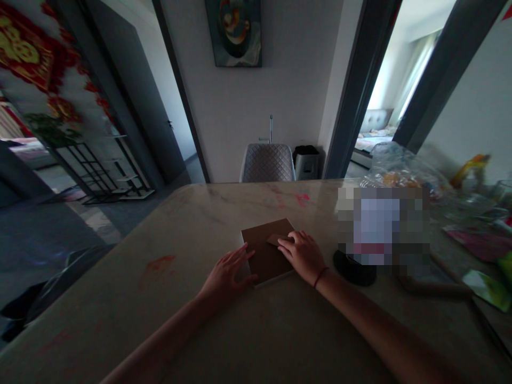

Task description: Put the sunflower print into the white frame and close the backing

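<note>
A flat brown square panel (266, 266) with pale edges lies on the table, turned at a slight angle; I cannot tell whether it is a board, a book or a shallow box. My left hand (228, 274) rests at its left edge with the fingers spread, the fingertips and thumb touching it. Over its right side, my right hand (304, 256) pinches a small flat brown piece (274, 240) between thumb and fingers. That piece lies against or just above the panel's surface, and part of it is hidden under the fingers.
The stone-look table (180, 314) has reddish stains. Right of my hands stands a round black base (354, 269) under a pixelated patch. Farther right are a clear plastic bag (400, 165) and a green packet (488, 288). A quilted chair (268, 162) stands beyond the far edge.
</note>
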{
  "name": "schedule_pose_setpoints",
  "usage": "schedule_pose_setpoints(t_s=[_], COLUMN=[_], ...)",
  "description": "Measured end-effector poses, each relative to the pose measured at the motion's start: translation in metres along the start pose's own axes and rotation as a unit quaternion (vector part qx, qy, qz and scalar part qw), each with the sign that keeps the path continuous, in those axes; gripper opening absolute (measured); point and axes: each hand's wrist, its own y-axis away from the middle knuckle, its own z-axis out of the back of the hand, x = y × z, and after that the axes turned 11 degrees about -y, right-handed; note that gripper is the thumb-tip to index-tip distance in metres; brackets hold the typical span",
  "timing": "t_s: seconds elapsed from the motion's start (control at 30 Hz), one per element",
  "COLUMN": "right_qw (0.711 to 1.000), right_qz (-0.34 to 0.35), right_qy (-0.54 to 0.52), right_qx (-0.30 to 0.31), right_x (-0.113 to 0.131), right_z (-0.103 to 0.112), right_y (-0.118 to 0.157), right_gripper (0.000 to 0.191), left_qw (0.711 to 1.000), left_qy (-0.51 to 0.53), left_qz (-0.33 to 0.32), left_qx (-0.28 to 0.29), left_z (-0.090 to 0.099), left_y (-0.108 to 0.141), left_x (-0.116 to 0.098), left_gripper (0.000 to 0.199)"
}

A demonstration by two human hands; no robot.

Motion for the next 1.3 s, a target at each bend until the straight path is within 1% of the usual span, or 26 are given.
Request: schedule_pose_setpoints(t_s=[0.2, 0.3, 0.5, 0.6, 0.73, 0.9, 1.13, 1.3], right_qw=[1.000, 1.000, 1.000, 1.000, 1.000, 1.000, 0.999, 0.999], right_qz=[-0.004, -0.005, -0.005, -0.013, -0.019, -0.017, -0.014, -0.019], right_qy=[-0.008, -0.017, -0.016, -0.013, -0.008, 0.002, 0.029, 0.044], right_qx=[0.011, 0.013, 0.020, 0.024, 0.020, 0.006, 0.030, -0.016], right_x=[-0.001, -0.003, -0.002, 0.001, 0.005, 0.007, 0.009, 0.010], right_z=[-0.002, -0.005, -0.002, 0.003, 0.013, 0.023, 0.027, 0.039], right_y=[0.001, 0.002, 0.002, 0.000, -0.003, -0.006, -0.006, -0.009], right_gripper=[0.019, 0.019, 0.019, 0.018, 0.017, 0.014, 0.014, 0.014], left_qw=[1.000, 1.000, 0.999, 1.000, 1.000, 1.000, 1.000, 0.999], left_qy=[-0.008, -0.008, -0.003, -0.008, -0.008, -0.008, -0.023, -0.002], left_qz=[-0.016, -0.019, -0.017, -0.015, -0.008, -0.006, -0.001, -0.012], left_qx=[-0.003, -0.002, -0.028, -0.024, -0.015, -0.023, -0.013, -0.036], left_z=[0.000, 0.000, 0.002, 0.002, 0.001, -0.001, -0.003, -0.001], left_y=[0.000, 0.000, 0.000, 0.001, 0.002, 0.002, 0.004, 0.004], left_x=[0.000, 0.000, -0.003, -0.003, -0.002, -0.001, -0.002, -0.003], left_gripper=[0.049, 0.047, 0.044, 0.046, 0.054, 0.058, 0.064, 0.073])
